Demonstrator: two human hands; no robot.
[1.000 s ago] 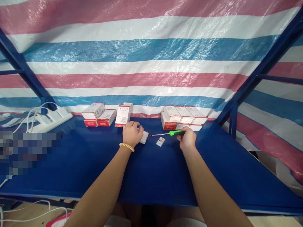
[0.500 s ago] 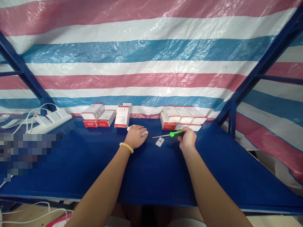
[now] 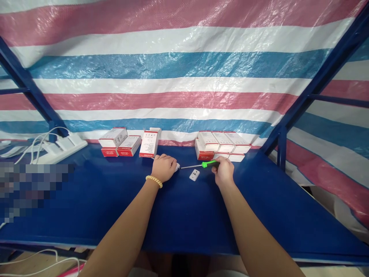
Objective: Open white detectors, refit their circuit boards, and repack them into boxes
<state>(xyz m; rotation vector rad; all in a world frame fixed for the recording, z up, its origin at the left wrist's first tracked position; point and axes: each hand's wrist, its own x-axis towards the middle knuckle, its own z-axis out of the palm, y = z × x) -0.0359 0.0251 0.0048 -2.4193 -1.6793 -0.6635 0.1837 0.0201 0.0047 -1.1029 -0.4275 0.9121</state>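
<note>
My right hand (image 3: 224, 171) is closed round the black and green handle of a screwdriver (image 3: 205, 164). Its shaft points left, and the tip reaches the end of a small white plastic device (image 3: 177, 167). That device is mostly hidden under my left hand (image 3: 164, 168), which is wrapped over it on the table. Between the hands, just below the shaft, a flat white plastic plate (image 3: 194, 175) with openings in it lies on the blue tabletop.
Behind my left hand a red and white box (image 3: 149, 143) stands with its flap up. More such boxes are stacked at the left (image 3: 113, 139) and at the right (image 3: 219, 141). A white power strip (image 3: 65, 146) with cables lies far left. Striped sheeting (image 3: 184, 84) hangs behind the table.
My right hand has moved left with the screwdriver, so its tip now meets the white device. My left hand has turned slightly, covering more of the device.
</note>
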